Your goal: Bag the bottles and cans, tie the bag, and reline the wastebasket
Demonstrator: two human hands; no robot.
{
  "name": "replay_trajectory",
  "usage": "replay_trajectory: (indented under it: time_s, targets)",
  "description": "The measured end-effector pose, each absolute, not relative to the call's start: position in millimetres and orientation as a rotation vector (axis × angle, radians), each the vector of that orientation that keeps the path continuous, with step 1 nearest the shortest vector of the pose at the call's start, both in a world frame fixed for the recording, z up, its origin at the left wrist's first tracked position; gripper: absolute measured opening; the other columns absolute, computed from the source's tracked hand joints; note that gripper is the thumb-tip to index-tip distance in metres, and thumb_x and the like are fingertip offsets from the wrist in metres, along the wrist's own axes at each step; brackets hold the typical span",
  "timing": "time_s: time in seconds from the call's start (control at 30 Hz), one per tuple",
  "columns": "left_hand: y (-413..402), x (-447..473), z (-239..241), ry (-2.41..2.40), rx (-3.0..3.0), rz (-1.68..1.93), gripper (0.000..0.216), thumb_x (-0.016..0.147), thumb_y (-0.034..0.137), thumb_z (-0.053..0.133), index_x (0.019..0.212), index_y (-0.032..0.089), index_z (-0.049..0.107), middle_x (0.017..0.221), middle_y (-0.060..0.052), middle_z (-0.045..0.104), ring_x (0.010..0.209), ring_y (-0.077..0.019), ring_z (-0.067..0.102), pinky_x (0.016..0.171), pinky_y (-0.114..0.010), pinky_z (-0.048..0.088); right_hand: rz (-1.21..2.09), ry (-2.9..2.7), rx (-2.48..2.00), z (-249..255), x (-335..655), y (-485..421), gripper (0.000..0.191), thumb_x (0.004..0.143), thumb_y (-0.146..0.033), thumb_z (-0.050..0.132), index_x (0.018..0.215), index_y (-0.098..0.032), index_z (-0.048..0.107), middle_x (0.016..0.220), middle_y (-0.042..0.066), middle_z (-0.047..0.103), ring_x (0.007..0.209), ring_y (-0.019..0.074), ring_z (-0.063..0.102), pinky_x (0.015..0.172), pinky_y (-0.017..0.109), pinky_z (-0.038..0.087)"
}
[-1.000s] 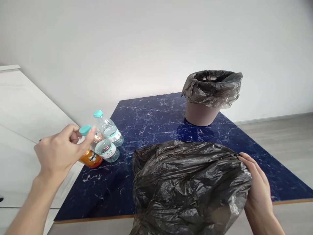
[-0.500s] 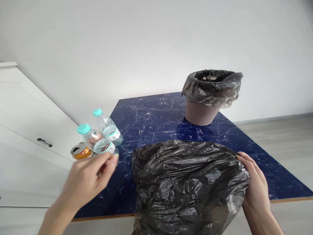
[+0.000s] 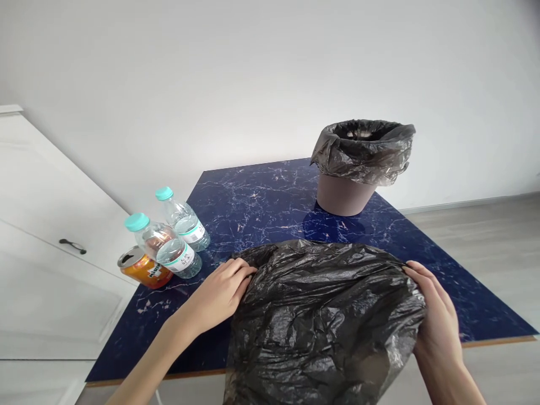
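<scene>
A black plastic garbage bag point(image 3: 324, 326) spreads over the front of the blue marbled table and hangs past its near edge. My left hand point(image 3: 230, 287) is closed on the bag's upper left corner, its fingertips partly sunk in the folds. On the opposite side, my right hand point(image 3: 436, 309) grips the bag's upper right edge, with the thumb hidden behind the plastic. Left of my left hand stand two clear bottles with turquoise caps, the nearer bottle point(image 3: 175, 253) and the farther bottle point(image 3: 189, 228). An orange drink can point(image 3: 147, 273) sits beside the nearer one.
A mauve trash bin point(image 3: 346, 194) lined with a black bag point(image 3: 367, 157) stands toward the back right of the table point(image 3: 253, 208). White cabinet doors with a dark handle point(image 3: 72, 246) are at the left. A pale wall rises behind.
My left hand has moved right from in front of the bottles and taken hold of the bag's left corner. The can now shows fully. My right hand keeps its hold.
</scene>
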State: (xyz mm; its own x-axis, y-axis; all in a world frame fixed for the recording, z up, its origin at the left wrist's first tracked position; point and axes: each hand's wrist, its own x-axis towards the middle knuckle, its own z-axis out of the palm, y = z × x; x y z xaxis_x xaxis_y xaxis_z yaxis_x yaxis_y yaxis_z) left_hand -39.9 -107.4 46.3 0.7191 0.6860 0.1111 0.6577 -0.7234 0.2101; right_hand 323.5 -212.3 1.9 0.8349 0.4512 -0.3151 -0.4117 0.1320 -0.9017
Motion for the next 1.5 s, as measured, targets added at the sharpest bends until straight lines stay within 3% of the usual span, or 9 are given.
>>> replay_trajectory:
  time_s: [0.17,0.4,0.67,0.9,1.07,1.23,1.3,1.37,1.5]
  targets:
    - [-87.6,-46.8,29.4,1.213,2.791,0.328,0.047,0.115,0.040,0.043,0.155,0.022,0.057,0.123,-0.013,0.069,0.116,-0.0334,0.070,0.101,-0.051,0.060,0.637,-0.055,-1.296,-2.8,325.5,-212.6,0.050,0.059,-0.035,0.090,0.105,-0.022,0.077,0.093,-0.001,0.074,0.080,0.0172,0.063,0.067,0.028,0.047]
    - [-67.8,-57.1,12.2,1.373,2.792,0.442,0.062,0.111,0.048,0.047,0.165,0.019,0.045,0.115,-0.014,0.066,0.105,-0.0349,0.068,0.094,-0.051,0.059,0.641,-0.036,-1.274,-11.1,328.7,-212.4,0.052,0.060,-0.033,0.090,0.109,-0.022,0.078,0.090,-0.002,0.073,0.076,0.0159,0.063,0.066,0.026,0.047]
    - [-80.3,-44.9,31.0,1.479,2.634,0.664,0.041,0.112,0.028,0.038,0.151,0.020,0.049,0.127,-0.015,0.069,0.121,-0.0348,0.068,0.106,-0.055,0.052,0.674,-0.018,-1.234,-10.4,330.6,-211.1,0.052,0.062,-0.032,0.087,0.111,-0.021,0.076,0.081,-0.004,0.067,0.068,0.0124,0.057,0.058,0.022,0.042]
    - [-121.6,-35.9,62.7,1.343,2.449,0.611,0.033,0.115,0.048,0.048,0.141,0.027,0.045,0.109,-0.004,0.079,0.111,-0.0259,0.077,0.100,-0.042,0.058,0.476,-0.137,-1.255,1.5,342.1,-222.1,0.043,0.062,-0.026,0.082,0.103,-0.023,0.070,0.070,-0.006,0.050,0.063,0.0112,0.042,0.054,0.026,0.030]
    - [-137.6,-38.0,66.8,1.334,2.267,0.377,0.071,0.099,0.059,0.069,0.154,0.026,0.040,0.107,-0.004,0.076,0.100,-0.0268,0.073,0.093,-0.043,0.057,0.172,-0.470,-1.568,16.3,342.5,-248.5,0.036,0.079,-0.045,0.084,0.110,-0.031,0.072,0.093,0.002,0.065,0.084,0.0222,0.061,0.072,0.040,0.047]
    - [-141.4,-29.3,66.6,1.345,2.237,0.216,0.042,0.098,0.065,0.066,0.110,0.026,0.071,0.106,-0.006,0.070,0.108,-0.0306,0.067,0.101,-0.048,0.050,0.251,-1.303,-1.713,16.6,327.1,-253.4,0.039,0.100,-0.062,0.065,0.124,-0.031,0.070,0.125,0.007,0.076,0.112,0.0301,0.073,0.095,0.047,0.060]
    - [-142.6,-25.5,67.0,1.274,2.232,0.288,0.036,0.103,0.058,0.060,0.095,0.024,0.068,0.108,-0.005,0.070,0.109,-0.0281,0.065,0.104,-0.045,0.046,0.204,-1.657,-1.688,4.0,319.6,-248.3,0.044,0.108,-0.057,0.057,0.145,-0.035,0.063,0.154,0.006,0.065,0.140,0.0331,0.064,0.114,0.053,0.056]
    - [-144.2,-23.6,68.8,1.233,2.176,0.366,0.035,0.106,0.053,0.056,0.090,0.023,0.062,0.106,-0.003,0.070,0.104,-0.0238,0.066,0.099,-0.038,0.047,0.154,-1.911,-1.655,-13.0,312.9,-243.9,0.058,0.113,-0.053,0.050,0.168,-0.038,0.040,0.175,0.005,0.045,0.162,0.0358,0.042,0.127,0.063,0.044]
    - [-148.2,-30.4,75.1,1.319,2.024,0.342,0.044,0.107,0.058,0.054,0.080,0.023,0.051,0.079,0.003,0.060,0.073,-0.0157,0.055,0.067,-0.028,0.040,0.088,-2.145,-1.697,-39.2,302.4,-243.7,0.079,0.113,-0.057,0.047,0.179,-0.040,0.006,0.183,0.005,0.026,0.169,0.0397,0.024,0.128,0.075,0.037]
